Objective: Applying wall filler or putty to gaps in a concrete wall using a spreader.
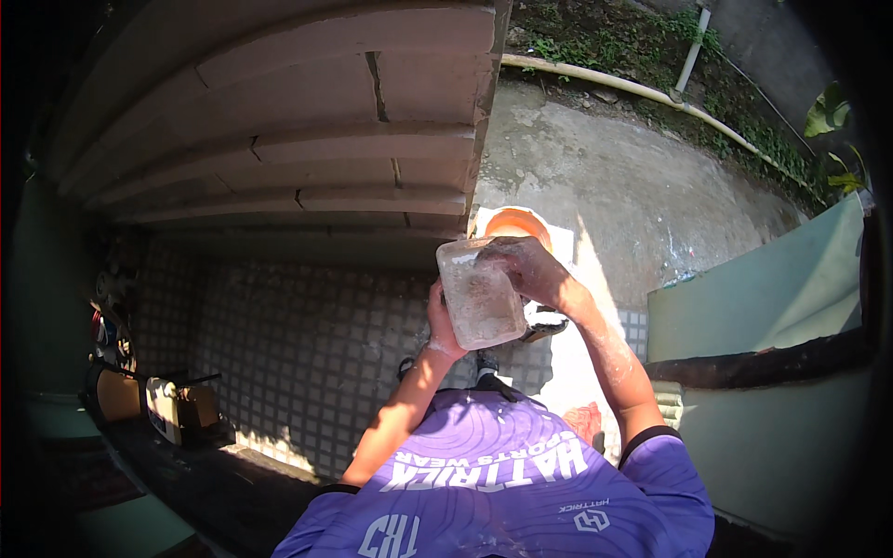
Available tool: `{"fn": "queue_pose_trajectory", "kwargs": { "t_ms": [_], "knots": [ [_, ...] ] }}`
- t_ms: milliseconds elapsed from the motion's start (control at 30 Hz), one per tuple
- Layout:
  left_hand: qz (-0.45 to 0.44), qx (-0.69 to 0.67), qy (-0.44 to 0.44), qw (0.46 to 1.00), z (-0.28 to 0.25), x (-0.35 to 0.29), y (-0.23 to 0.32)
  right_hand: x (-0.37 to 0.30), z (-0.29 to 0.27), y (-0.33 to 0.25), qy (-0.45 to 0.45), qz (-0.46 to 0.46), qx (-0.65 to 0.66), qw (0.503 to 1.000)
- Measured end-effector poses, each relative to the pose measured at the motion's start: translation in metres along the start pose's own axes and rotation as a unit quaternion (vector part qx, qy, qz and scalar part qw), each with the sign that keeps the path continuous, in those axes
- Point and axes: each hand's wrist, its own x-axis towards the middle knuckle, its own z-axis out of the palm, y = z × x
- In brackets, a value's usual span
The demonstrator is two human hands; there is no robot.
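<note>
A see-through, box-shaped plastic container (pixel 484 321), smeared with whitish residue, is held up in front of my body. My left hand (pixel 446 321) grips its left side, with the fingers partly hidden under it. From the right, my right hand (pixel 532 270) reaches over the rim; its fingers are bent together at the container's upper part, and whatever they hold is hidden. Pale residue speckles my right hand and forearm. Just beyond the container, an orange round tub (pixel 518 224) stands on a white surface in sunlight, partly covered by my right hand.
A stepped pinkish structure (pixel 307 149) fills the upper left. Checkered tiles (pixel 298 344) cover the shaded floor, with concrete (pixel 605 177) beyond. At right stands a pale green low wall (pixel 763 288). A chair-like item (pixel 163 409) is at lower left; a pipe (pixel 614 82) runs along the back.
</note>
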Motion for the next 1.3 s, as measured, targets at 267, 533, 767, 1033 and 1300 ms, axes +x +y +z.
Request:
{"fn": "queue_pose_trajectory", "kwargs": {
  "t_ms": [267,533,767,1033,1300],
  "knots": [
    [-0.012,-0.012,0.078,0.997,-0.053,0.008,-0.012,-0.052,-0.01,0.01,0.143,0.177,0.271,0.935],
    [0.021,-0.044,0.134,0.99,-0.083,0.006,-0.032,-0.21,0.129,0.191,0.273,0.403,0.395,0.779],
    [0.049,-0.01,0.217,0.975,-0.133,0.011,-0.043,-0.273,0.29,0.329,0.216,0.512,0.358,0.75],
    [0.041,-0.029,0.32,0.946,-0.151,0.03,-0.066,-0.28,0.372,0.426,0.034,0.528,-0.039,0.848],
    [0.058,-0.023,0.354,0.933,-0.156,0.027,-0.061,-0.227,0.392,0.45,0.019,0.592,-0.01,0.806]
  ]
}}
